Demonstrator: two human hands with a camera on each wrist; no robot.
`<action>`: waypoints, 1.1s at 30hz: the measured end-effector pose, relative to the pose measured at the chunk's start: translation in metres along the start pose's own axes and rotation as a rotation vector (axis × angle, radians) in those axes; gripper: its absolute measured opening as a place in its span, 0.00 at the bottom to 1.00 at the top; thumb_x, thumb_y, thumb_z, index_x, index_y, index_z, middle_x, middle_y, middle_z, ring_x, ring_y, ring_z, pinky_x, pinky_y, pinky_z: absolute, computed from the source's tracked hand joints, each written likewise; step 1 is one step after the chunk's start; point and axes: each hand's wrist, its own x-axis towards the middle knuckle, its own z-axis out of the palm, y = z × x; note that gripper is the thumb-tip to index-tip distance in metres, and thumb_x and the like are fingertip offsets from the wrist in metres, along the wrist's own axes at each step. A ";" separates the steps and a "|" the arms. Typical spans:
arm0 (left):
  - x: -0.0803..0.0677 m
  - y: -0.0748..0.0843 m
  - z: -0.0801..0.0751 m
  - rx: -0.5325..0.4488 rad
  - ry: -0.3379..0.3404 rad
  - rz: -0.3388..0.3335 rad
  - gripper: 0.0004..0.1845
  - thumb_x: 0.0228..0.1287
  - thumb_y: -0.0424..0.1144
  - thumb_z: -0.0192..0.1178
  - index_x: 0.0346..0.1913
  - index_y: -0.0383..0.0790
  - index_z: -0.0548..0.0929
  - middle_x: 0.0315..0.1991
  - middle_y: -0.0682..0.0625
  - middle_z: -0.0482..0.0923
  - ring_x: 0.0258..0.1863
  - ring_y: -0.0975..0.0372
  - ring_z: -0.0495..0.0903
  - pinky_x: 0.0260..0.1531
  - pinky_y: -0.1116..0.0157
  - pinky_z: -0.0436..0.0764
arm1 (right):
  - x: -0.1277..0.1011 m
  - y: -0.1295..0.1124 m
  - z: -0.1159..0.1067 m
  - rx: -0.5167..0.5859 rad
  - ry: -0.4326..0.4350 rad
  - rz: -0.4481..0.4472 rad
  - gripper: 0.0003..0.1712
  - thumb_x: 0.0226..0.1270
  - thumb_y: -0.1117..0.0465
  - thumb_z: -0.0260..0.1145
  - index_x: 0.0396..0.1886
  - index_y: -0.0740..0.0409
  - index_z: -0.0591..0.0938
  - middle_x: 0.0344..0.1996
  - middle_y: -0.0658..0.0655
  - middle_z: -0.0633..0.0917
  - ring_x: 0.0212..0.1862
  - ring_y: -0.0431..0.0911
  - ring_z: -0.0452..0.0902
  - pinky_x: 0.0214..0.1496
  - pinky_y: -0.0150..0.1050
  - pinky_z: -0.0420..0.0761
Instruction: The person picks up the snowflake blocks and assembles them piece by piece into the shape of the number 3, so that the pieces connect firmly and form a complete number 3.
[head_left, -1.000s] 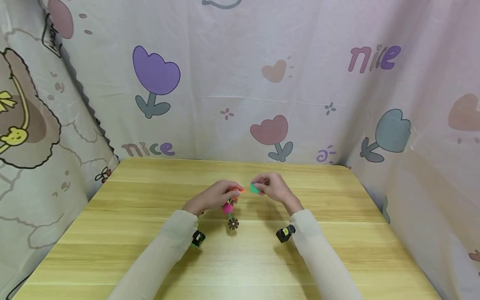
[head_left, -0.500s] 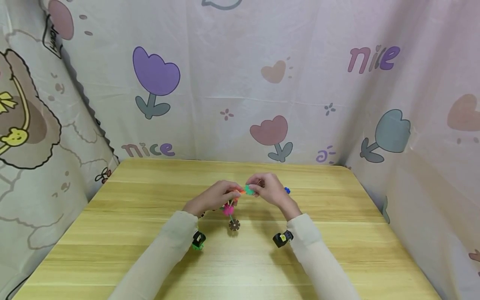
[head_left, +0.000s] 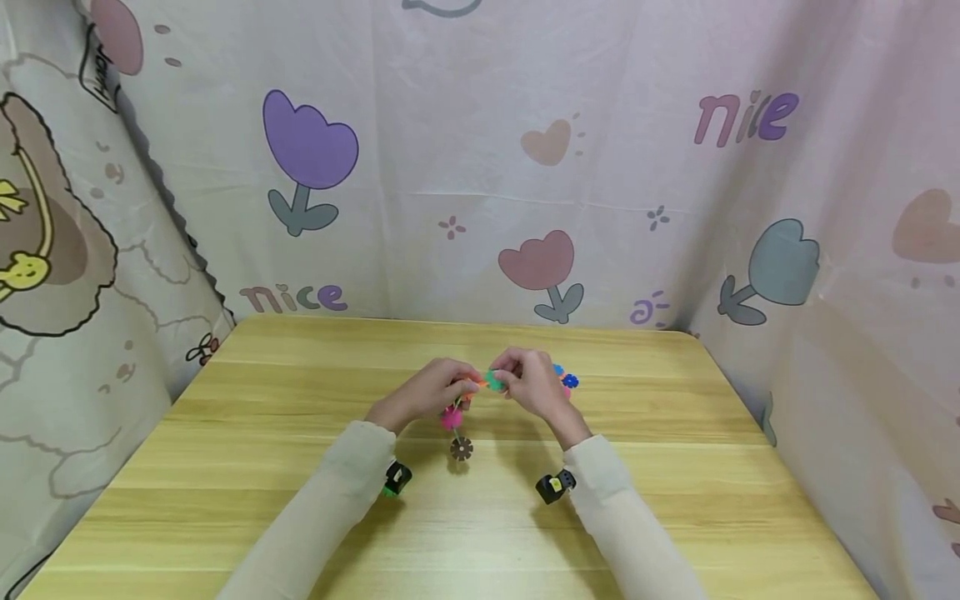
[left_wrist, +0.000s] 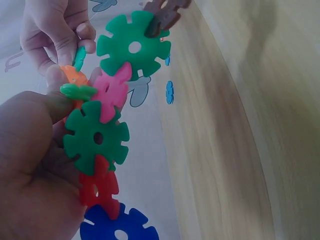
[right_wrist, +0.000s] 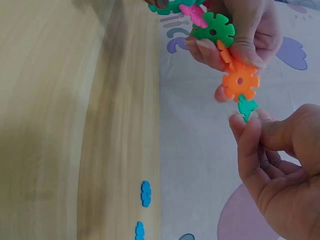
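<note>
My left hand grips a chain of notched plastic snowflake discs. In the right wrist view, an orange disc sticks out past its fingertips. From the chain hang a pink disc and a brown disc; the left wrist view also shows a large green disc, a red disc and a blue disc linked in a branch. My right hand pinches a small green disc between thumb and fingers, its upper edge at the orange disc's lower notch.
Loose dark blue disc and pink disc lie on the wooden table, just right of my right hand. The right wrist view shows light blue disc near the table's far edge. A patterned curtain hangs behind.
My right hand has moved left, bringing the green disc from a gap away up to the orange one. Blue and pink discs behind that hand have come into view. My left hand stays nearly still.
</note>
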 end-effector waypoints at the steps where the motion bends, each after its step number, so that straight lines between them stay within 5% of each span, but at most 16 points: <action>1: 0.000 0.000 0.000 0.001 0.002 0.000 0.14 0.79 0.35 0.55 0.55 0.28 0.84 0.28 0.48 0.85 0.24 0.66 0.80 0.27 0.69 0.80 | 0.000 0.000 0.000 -0.001 0.004 0.002 0.03 0.70 0.72 0.68 0.36 0.64 0.87 0.26 0.59 0.87 0.22 0.43 0.80 0.25 0.32 0.84; 13: 0.000 0.004 -0.006 0.039 -0.029 -0.013 0.14 0.79 0.35 0.56 0.55 0.30 0.85 0.29 0.48 0.87 0.27 0.65 0.83 0.35 0.69 0.83 | -0.001 0.006 0.009 0.068 0.011 0.040 0.03 0.70 0.72 0.68 0.37 0.65 0.87 0.27 0.60 0.86 0.28 0.61 0.85 0.24 0.31 0.82; 17: 0.001 0.004 -0.005 0.027 -0.055 -0.010 0.15 0.79 0.35 0.55 0.57 0.29 0.84 0.33 0.42 0.88 0.29 0.63 0.83 0.35 0.69 0.82 | -0.001 0.008 0.005 0.044 -0.003 0.010 0.03 0.70 0.71 0.68 0.38 0.65 0.87 0.28 0.60 0.87 0.28 0.57 0.85 0.26 0.33 0.84; 24: 0.001 0.006 -0.004 0.049 -0.037 -0.002 0.17 0.80 0.40 0.55 0.62 0.36 0.81 0.51 0.37 0.86 0.37 0.58 0.86 0.44 0.62 0.86 | -0.002 0.009 -0.018 0.075 0.001 -0.005 0.08 0.74 0.67 0.66 0.48 0.65 0.87 0.35 0.66 0.87 0.28 0.47 0.87 0.36 0.55 0.88; 29: -0.001 0.006 -0.005 0.064 0.009 0.018 0.21 0.81 0.41 0.54 0.72 0.45 0.73 0.57 0.41 0.84 0.51 0.48 0.87 0.54 0.54 0.85 | -0.005 0.019 -0.040 0.012 0.050 0.062 0.10 0.76 0.65 0.64 0.51 0.62 0.86 0.40 0.69 0.86 0.30 0.47 0.85 0.29 0.37 0.85; 33: -0.003 0.006 -0.005 0.039 0.017 0.041 0.25 0.81 0.39 0.53 0.76 0.53 0.67 0.57 0.39 0.83 0.46 0.49 0.87 0.46 0.58 0.86 | -0.010 0.031 -0.051 -0.090 0.044 0.119 0.09 0.75 0.66 0.64 0.49 0.62 0.87 0.43 0.66 0.88 0.34 0.53 0.85 0.27 0.31 0.79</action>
